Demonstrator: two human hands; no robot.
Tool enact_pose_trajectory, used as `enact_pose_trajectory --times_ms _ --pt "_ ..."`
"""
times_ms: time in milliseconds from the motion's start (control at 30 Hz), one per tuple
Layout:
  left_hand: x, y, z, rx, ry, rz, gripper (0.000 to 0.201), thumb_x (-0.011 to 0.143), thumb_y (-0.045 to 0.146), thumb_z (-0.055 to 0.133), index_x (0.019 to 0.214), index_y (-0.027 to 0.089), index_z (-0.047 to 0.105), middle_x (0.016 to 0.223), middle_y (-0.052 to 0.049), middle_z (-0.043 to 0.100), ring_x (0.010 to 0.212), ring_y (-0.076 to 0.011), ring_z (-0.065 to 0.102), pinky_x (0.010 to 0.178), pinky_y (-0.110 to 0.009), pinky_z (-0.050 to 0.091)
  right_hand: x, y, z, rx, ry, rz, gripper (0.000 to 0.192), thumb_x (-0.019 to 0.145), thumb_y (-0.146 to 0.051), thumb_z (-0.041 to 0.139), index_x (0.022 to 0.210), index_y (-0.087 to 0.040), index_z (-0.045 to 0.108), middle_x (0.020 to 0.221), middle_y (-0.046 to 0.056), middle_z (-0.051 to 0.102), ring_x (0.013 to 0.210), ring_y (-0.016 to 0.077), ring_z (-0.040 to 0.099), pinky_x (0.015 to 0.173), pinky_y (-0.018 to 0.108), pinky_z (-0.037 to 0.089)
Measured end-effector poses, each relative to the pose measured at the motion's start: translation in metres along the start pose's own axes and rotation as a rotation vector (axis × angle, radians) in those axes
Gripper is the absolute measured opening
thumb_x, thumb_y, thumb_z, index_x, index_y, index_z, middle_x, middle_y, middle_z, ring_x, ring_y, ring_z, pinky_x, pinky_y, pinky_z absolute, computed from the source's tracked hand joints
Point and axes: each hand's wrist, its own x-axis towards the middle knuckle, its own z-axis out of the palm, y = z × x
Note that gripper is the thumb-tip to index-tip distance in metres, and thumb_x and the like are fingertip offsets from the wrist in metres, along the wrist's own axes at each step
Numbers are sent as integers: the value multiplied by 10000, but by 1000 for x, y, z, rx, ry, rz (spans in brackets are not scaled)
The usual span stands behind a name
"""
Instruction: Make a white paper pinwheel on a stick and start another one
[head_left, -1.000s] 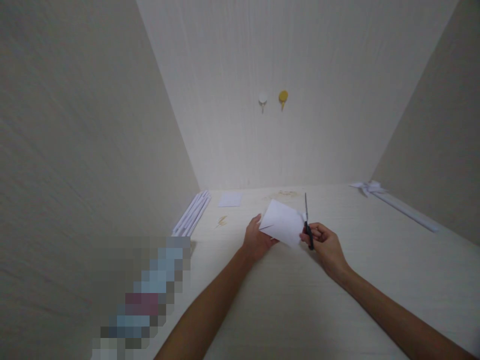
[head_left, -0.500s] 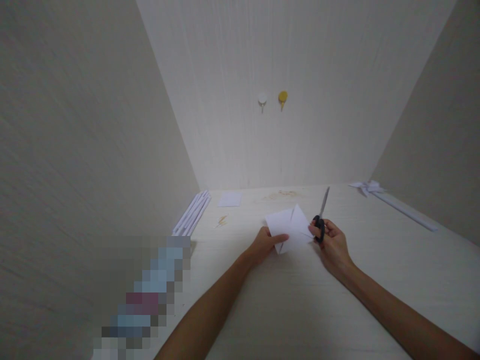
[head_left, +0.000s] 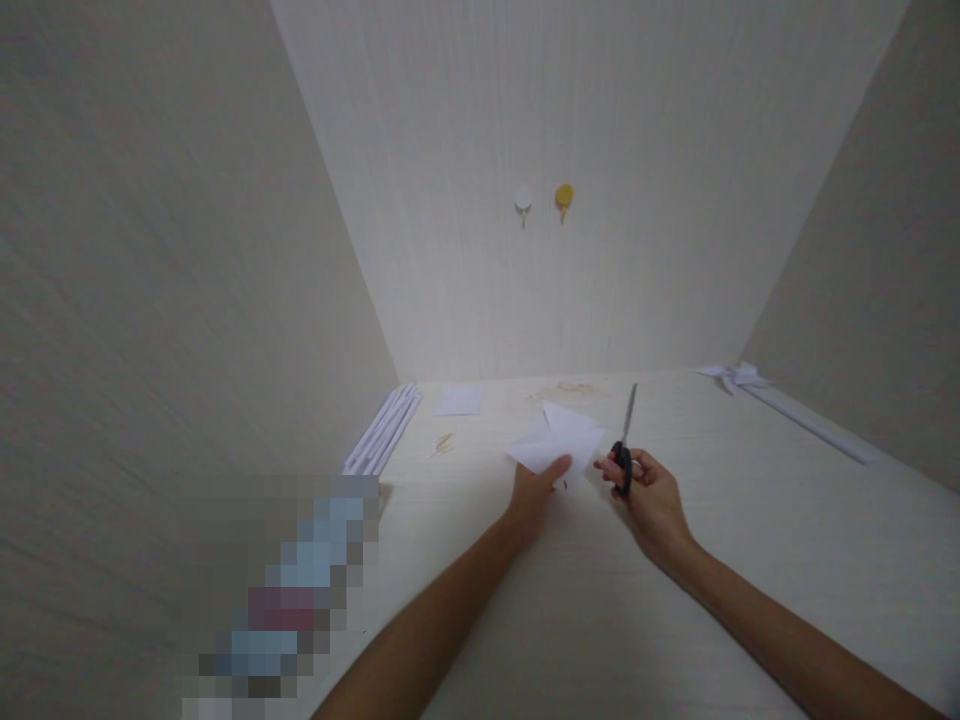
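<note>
Near the centre of the frame, the left hand (head_left: 541,483) pinches the lower edge of a folded white paper sheet (head_left: 561,440), thumb on top, so the sheet fans up and away from the grip toward the back wall, with its points spreading to upper left and upper right. Just right of it, the right hand (head_left: 651,492) is closed around the black handles of a pair of scissors (head_left: 624,442). The scissors' long axis runs almost straight up the frame, tips leaning slightly right and pointing at the back wall, blades apparently together. The blades stand just beside the paper's right corner without touching it, so the paper lies to the left of the blades. Both hands hover over the pale tabletop (head_left: 600,600). Farther off lie a small paper square (head_left: 459,400), paper strips (head_left: 384,430) at the left wall and a paper bow (head_left: 739,376) at right.
</note>
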Motion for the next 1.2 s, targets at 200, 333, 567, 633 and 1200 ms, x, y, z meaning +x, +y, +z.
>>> enact_pose_trajectory --times_ms 200,333,567,633,1200 --pt "-2 -3 4 62 57 6 321 574 289 674 841 121 613 888 -92 649 857 -206 587 771 -323 446 -9 -1 6 -83 -176 -66 265 501 -319 721 626 -177 534 538 -19 559 485 109 490 425 209 330" --pt "-3 0 5 48 22 3 304 552 280 683 807 126 627 875 -84 653 817 -198 597 763 -317 446 -7 -1 5 -73 -163 -51 263 491 -308 725 605 -178 526 500 -40 529 458 97 463 419 209 309" --pt "-2 1 2 65 46 -38 270 528 243 682 767 122 641 784 -68 662 677 -179 602 652 -295 465 -5 -2 4 -33 -201 -16 261 483 -274 730 597 -175 517 510 -44 527 450 81 442 421 202 301" --pt "-2 2 1 126 53 -34 216 525 251 681 694 121 645 732 -59 660 642 -175 597 638 -292 462 -4 -2 4 -23 -183 -11 263 483 -284 728 600 -176 518 505 -46 525 441 79 437 420 202 302" --pt "-5 13 5 242 261 -38 186 534 288 661 467 142 566 498 0 583 484 -124 525 501 -236 395 -4 1 2 -44 -304 8 307 419 -156 763 605 -173 520 579 -30 610 534 98 533 518 203 400"
